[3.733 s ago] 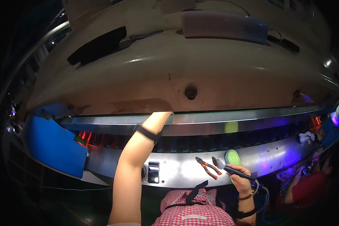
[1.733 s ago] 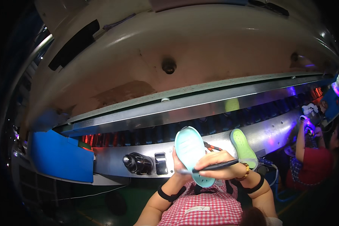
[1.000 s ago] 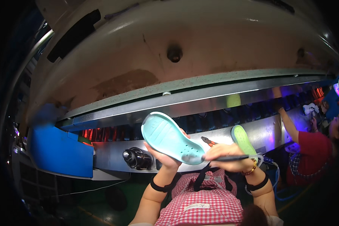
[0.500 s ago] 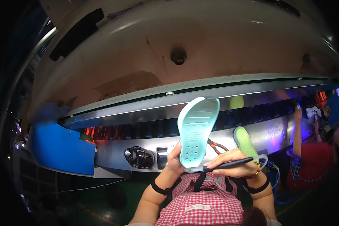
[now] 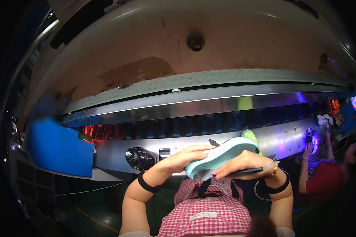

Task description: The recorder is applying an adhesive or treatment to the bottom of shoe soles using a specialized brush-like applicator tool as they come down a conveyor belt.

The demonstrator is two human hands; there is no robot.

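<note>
A mint-blue shoe sole (image 5: 220, 155) is tilted in front of me, its side edge turned up and its toe end pointing to the right. My left hand (image 5: 190, 155) is closed round its far side near the heel. In my right hand (image 5: 247, 162) is a brush (image 5: 243, 172) with a long dark handle. Its pale bristles lie against the rounded heel end. Behind the sole's toe a lime-green sole (image 5: 250, 137) shows in part on the metal ledge. A dark tool tip (image 5: 214, 143) sticks out beyond my left hand.
On the metal ledge (image 5: 114, 156) stand a black cylindrical device (image 5: 139, 158) and a small dark flat object (image 5: 165, 153). A dark roller conveyor (image 5: 178, 128) runs behind. A blue housing (image 5: 63, 152) is at the left. At the right another person in a red top (image 5: 324, 177) works.
The sole has turned from upright, its face toward me, to lying tilted to the right. My left hand has shifted to its far side, while the brush stays at the heel.
</note>
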